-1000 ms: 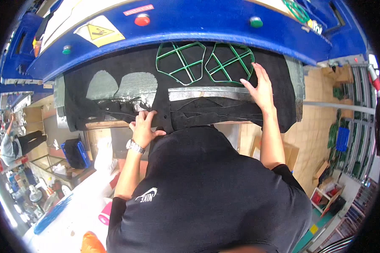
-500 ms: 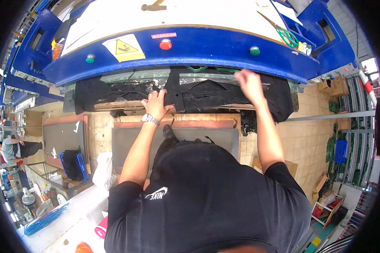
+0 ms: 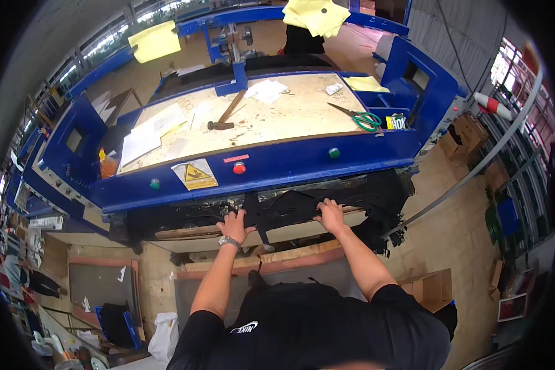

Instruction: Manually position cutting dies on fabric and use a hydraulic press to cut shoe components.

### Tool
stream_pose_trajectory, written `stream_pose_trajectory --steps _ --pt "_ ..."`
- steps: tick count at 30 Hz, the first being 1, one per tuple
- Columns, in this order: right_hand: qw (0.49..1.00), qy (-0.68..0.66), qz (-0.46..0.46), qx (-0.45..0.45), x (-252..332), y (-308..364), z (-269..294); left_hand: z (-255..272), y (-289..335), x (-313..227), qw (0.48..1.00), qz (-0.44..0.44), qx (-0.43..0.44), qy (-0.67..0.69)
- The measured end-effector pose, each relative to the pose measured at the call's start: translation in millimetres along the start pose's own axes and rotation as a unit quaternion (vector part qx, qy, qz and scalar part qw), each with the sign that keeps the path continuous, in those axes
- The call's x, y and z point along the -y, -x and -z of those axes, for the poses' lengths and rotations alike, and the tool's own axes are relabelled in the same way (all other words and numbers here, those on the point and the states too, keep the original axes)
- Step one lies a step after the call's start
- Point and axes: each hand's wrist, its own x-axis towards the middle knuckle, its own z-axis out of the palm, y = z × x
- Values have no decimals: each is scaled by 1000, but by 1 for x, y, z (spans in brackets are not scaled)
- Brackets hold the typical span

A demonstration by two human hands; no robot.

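Note:
My left hand (image 3: 234, 227) rests with spread fingers on the front edge of a bed under the blue press machine (image 3: 290, 159). Pieces of black sheet material (image 3: 293, 208) cover this bed, and a narrow black strip (image 3: 253, 208) hangs over its edge beside my left fingers. Farther right, my right hand (image 3: 330, 216) lies on the same material, fingers slightly bent and apart, thumb out to the left. Neither hand visibly grips anything. Along the front runs a wooden edge (image 3: 188, 233). Ragged black material (image 3: 385, 216) droops at the right end.
On the machine's top lie a hammer (image 3: 225, 117), green-handled scissors (image 3: 361, 117) and papers (image 3: 143, 137). Its front beam has a red button (image 3: 239, 168) and two green ones. A grey pipe (image 3: 468, 179) slants up at right. An open cardboard box (image 3: 430, 288) stands right of me.
My right hand has come down and left onto the black material, its fingers opening. My left hand stays at the front edge. The view has tilted up, showing more of the machine's top.

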Motion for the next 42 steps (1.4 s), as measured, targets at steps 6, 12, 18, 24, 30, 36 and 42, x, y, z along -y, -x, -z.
stream_pose_trajectory --steps 6,12,18,24,30,36,42 --pt "999 -19 -26 0 -2 -10 -2 3 -12 -4 1000 5 11 -4" --pt "999 -37 -22 18 -1 1 -4 -6 0 2 1000 11 20 0" --pt "993 -36 17 113 -9 56 1 -17 64 5 998 2 50 29" --pt "994 -107 -8 14 -3 43 41 13 112 32 949 -58 152 269" --pt "999 -16 -40 18 37 15 12 51 66 -47 951 -69 26 301" --pt "984 -177 -10 31 9 53 28 4 43 -127 952 -135 24 273" --pt "924 -347 -132 90 -69 59 133 -31 33 -199 987 -147 60 -11"
